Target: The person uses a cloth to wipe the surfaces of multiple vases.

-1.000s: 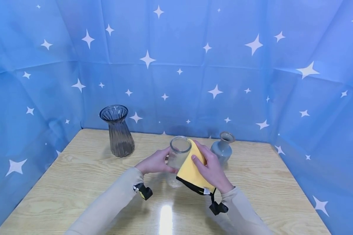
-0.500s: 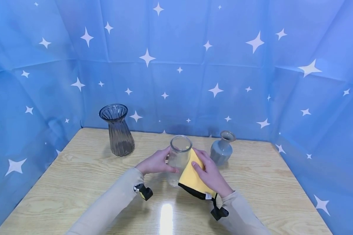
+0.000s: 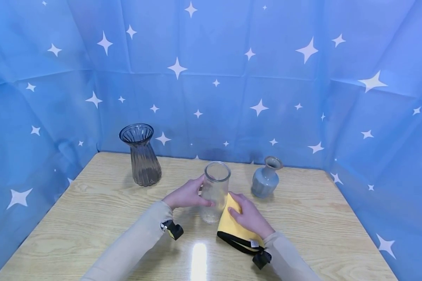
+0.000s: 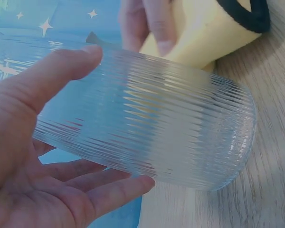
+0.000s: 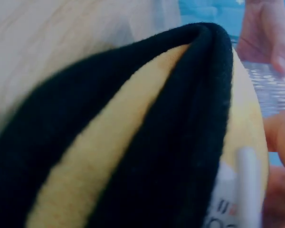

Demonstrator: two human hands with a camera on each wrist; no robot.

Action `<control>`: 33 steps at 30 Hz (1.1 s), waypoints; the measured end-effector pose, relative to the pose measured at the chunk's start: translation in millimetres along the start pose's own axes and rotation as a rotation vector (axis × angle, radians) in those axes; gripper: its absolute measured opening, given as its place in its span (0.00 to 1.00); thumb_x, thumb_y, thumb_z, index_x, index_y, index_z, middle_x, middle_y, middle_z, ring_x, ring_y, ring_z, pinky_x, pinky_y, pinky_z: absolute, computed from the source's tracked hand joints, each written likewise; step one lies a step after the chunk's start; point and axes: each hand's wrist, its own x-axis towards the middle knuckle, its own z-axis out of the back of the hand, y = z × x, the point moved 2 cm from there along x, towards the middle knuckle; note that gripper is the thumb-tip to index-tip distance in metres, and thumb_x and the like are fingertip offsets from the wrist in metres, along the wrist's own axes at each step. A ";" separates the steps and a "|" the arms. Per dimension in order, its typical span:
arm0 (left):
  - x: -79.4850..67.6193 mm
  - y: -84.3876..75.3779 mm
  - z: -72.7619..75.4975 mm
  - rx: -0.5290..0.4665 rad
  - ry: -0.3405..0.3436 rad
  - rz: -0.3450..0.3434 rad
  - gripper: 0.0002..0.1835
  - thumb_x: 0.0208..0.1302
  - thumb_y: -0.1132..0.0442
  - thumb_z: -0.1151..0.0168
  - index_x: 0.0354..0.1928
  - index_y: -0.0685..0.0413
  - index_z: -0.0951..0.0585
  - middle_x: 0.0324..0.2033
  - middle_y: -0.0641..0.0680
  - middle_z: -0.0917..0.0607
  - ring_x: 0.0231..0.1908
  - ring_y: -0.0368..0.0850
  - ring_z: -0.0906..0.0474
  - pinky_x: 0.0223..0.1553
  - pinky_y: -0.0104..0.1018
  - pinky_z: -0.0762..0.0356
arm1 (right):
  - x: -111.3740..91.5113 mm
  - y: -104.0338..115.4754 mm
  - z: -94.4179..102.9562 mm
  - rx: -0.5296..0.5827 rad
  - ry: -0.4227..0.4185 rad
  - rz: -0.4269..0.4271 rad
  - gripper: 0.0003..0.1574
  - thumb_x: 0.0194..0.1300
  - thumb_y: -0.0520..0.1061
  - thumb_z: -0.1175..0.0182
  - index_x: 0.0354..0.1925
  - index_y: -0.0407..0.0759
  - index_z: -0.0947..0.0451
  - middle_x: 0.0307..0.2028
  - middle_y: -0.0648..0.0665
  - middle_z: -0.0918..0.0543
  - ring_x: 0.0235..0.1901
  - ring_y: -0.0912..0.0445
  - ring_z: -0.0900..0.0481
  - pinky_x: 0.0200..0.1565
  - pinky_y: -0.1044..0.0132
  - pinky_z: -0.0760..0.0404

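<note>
A clear ribbed glass vase [image 3: 216,189] stands upright near the middle of the table. Around its left side my left hand [image 3: 187,194] holds it, thumb on the near side; the left wrist view shows the thumb and fingers on opposite sides of the glass [image 4: 190,128]. My right hand [image 3: 249,215] grips a folded yellow cloth [image 3: 232,226] with black edging, at the lower right side of the vase. In the right wrist view the cloth [image 5: 104,161] covers most of the frame, hiding much of that hand. Whether the cloth touches the glass is hard to tell.
A grey fluted glass vase [image 3: 145,164] stands at the back left of the wooden table [image 3: 91,218]. At the back right is a small blue-grey narrow-necked vase [image 3: 265,181]. A blue curtain [image 3: 211,97] with white stars hangs behind and at both sides.
My right hand has moved the yellow cloth down along the right side of the glass vase, from near its rim to its lower part. My left hand has kept its hold.
</note>
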 end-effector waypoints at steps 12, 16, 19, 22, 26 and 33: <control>0.6 -0.2 0.0 0.003 -0.012 0.011 0.42 0.50 0.63 0.25 0.67 0.51 0.35 0.55 0.53 0.20 0.55 0.49 0.24 0.55 0.44 0.26 | 3.9 -2.0 -5.8 -0.171 0.131 -0.046 0.33 0.64 0.39 0.38 0.63 0.27 0.34 0.57 0.29 0.26 0.57 0.36 0.29 0.59 0.43 0.31; 0.5 -0.7 -0.9 -0.003 -0.015 0.003 0.41 0.50 0.63 0.25 0.67 0.50 0.35 0.55 0.53 0.20 0.55 0.50 0.25 0.55 0.44 0.26 | 6.7 -0.1 -7.8 -0.201 0.133 -0.056 0.32 0.61 0.38 0.37 0.61 0.25 0.32 0.52 0.27 0.24 0.53 0.35 0.26 0.55 0.42 0.28; 0.4 -0.6 -1.3 -0.008 -0.016 -0.003 0.41 0.51 0.63 0.26 0.67 0.51 0.35 0.56 0.54 0.21 0.54 0.50 0.25 0.54 0.45 0.25 | 7.3 -2.0 -9.5 -0.157 0.110 -0.080 0.32 0.59 0.37 0.36 0.59 0.24 0.31 0.50 0.28 0.23 0.50 0.36 0.25 0.52 0.42 0.26; -0.2 -0.5 -1.2 -0.005 -0.016 -0.014 0.41 0.51 0.64 0.26 0.67 0.54 0.36 0.55 0.55 0.21 0.54 0.51 0.24 0.53 0.45 0.24 | 6.3 -8.4 -11.5 -0.019 0.070 -0.131 0.32 0.59 0.38 0.35 0.59 0.27 0.30 0.52 0.31 0.22 0.50 0.40 0.24 0.53 0.45 0.26; -1.1 0.0 -1.5 -0.011 -0.018 -0.007 0.41 0.52 0.64 0.27 0.67 0.55 0.36 0.55 0.57 0.21 0.53 0.53 0.24 0.52 0.45 0.24 | 2.7 -15.5 -11.8 0.275 0.043 -0.209 0.31 0.61 0.38 0.37 0.60 0.28 0.30 0.50 0.36 0.21 0.43 0.48 0.22 0.48 0.55 0.22; -1.4 -0.2 -3.1 -0.018 -0.027 0.020 0.41 0.50 0.65 0.25 0.67 0.53 0.35 0.54 0.57 0.20 0.53 0.54 0.24 0.52 0.45 0.24 | -0.3 -2.8 -1.8 0.501 -0.050 -0.277 0.31 0.62 0.38 0.37 0.63 0.33 0.30 0.44 0.39 0.21 0.34 0.53 0.22 0.37 0.63 0.21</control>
